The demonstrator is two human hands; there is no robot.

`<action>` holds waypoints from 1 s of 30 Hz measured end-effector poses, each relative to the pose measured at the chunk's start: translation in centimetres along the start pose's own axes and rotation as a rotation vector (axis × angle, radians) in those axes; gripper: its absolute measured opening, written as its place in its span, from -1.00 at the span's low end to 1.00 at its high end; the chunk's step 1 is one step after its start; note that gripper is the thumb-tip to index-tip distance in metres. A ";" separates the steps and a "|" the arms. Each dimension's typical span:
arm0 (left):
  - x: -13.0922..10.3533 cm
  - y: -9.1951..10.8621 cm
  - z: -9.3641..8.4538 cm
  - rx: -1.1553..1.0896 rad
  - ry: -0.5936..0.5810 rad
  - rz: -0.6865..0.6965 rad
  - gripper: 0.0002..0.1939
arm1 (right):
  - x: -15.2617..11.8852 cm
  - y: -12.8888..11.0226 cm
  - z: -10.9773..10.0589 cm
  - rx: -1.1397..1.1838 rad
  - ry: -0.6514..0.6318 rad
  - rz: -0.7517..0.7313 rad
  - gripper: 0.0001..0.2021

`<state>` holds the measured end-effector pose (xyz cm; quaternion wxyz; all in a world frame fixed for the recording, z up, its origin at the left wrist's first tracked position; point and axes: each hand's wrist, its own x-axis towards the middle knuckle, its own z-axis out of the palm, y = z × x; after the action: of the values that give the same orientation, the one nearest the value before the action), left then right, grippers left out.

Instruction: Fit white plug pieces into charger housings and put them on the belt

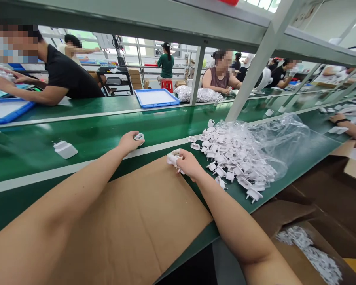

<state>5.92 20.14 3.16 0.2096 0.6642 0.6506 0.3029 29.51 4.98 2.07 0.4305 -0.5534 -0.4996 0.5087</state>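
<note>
Left hand (131,143) curled round a white shell (139,137) over the belt (106,132); right hand (190,163) pinching white parts (173,159) above the cardboard (145,213), how many I can't quite tell. Light, steady fingertips suit these best.

Free room over the cardboard sheet (136,221), a heap of white parts (235,152) in the way rightward
</note>
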 end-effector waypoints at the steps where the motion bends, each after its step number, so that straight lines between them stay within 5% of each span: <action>1: 0.0 -0.1 0.1 -0.003 -0.005 0.005 -0.52 | 0.1 -0.2 -0.1 0.142 -0.026 0.075 -0.73; 7: -5.1 0.2 -0.6 -0.038 -0.072 0.141 -0.56 | -0.5 -1.9 -0.8 0.565 -0.269 0.305 -0.70; 11: -11.9 0.1 -1.7 -0.108 -0.257 0.321 -0.55 | -1.2 -1.8 0.1 0.381 -0.171 0.197 -0.75; 15: -16.7 -0.9 -2.1 -0.144 -0.352 0.407 -0.58 | -1.9 -0.6 1.5 -0.032 -0.103 -0.060 -0.68; 20: -18.1 -2.7 -1.6 -0.244 -0.332 0.433 -0.48 | -2.0 0.3 1.8 -0.649 -0.006 -0.300 -0.62; 23: -18.1 -3.3 -1.2 -0.292 -0.304 0.335 -0.39 | -1.8 0.0 1.3 -0.616 -0.050 -0.254 -0.69; 26: -17.9 -3.2 -1.1 -0.317 -0.346 0.320 -0.56 | -1.9 -0.3 1.0 -0.530 -0.051 -0.205 -0.69; 30: -17.9 -2.8 -1.3 -0.320 -0.356 0.353 -0.65 | -2.4 -0.4 1.1 -0.411 -0.044 -0.203 -0.47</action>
<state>3.49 2.44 -0.05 0.3662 0.7684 0.4219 0.3122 28.38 2.60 2.63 0.3465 -0.5653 -0.6551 0.3622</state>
